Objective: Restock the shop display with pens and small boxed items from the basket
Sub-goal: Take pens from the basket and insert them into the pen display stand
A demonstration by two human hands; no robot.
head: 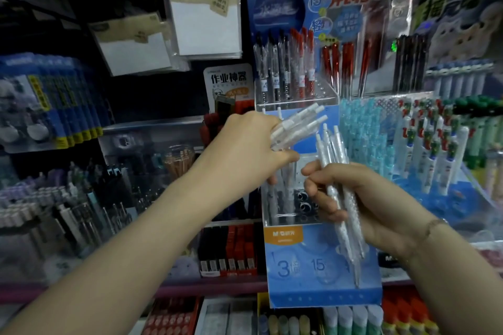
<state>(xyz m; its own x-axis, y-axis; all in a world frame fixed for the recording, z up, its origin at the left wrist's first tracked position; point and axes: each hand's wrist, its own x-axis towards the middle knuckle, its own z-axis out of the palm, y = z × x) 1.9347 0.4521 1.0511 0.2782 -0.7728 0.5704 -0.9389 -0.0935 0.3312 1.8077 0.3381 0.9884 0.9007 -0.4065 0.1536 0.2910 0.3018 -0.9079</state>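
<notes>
Left hand (250,149) gripping white pens (299,122), right hand (362,204) gripping more pens (336,171) — both before a clear rack (288,215), blue display (321,275) below.

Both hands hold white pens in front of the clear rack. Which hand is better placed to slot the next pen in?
Probably the left hand: its bundle of white pens hangs right above the clear pen rack. The right hand grips its own pens lower, off to the rack's right.
</notes>
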